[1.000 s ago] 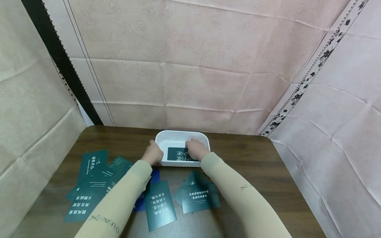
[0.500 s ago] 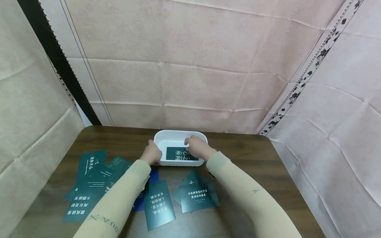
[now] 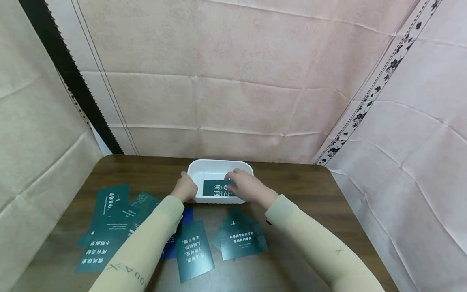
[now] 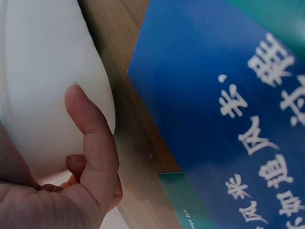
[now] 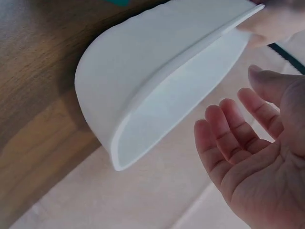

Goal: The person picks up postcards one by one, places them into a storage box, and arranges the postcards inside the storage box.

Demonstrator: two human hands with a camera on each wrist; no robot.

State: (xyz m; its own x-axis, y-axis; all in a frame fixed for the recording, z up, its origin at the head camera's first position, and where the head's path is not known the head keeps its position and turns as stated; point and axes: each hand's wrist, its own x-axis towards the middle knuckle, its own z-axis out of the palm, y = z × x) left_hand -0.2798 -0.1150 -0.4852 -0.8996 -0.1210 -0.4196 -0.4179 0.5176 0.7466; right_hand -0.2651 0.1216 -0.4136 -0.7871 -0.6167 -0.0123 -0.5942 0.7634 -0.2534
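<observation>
A white plastic tray [image 3: 208, 171] stands at the far edge of the table, a dark green card [image 3: 218, 188] with white characters lying inside it. My left hand [image 3: 185, 188] grips the tray's left end; in the left wrist view the thumb [image 4: 90, 112] lies along the outer wall and the other fingers are partly hidden. Over the tray's right end is my right hand [image 3: 249, 187], overlapping the card's right part in the head view. In the right wrist view its fingers [image 5: 224, 129] are loosely bent and apart from the tray, with nothing between them.
Several overlapping green cards [image 3: 109, 231] lie at the left of the table [image 3: 303, 194]. Nearer the middle are a blue card [image 3: 169, 248], partly under a green card [image 3: 194, 253], and more green cards [image 3: 243, 242]. Pale cloth [image 3: 237, 101] hangs behind the table.
My right hand has drawn back slightly to the right, uncovering more of the card in the tray, and its fingers have loosened. The left hand has stayed on the tray.
</observation>
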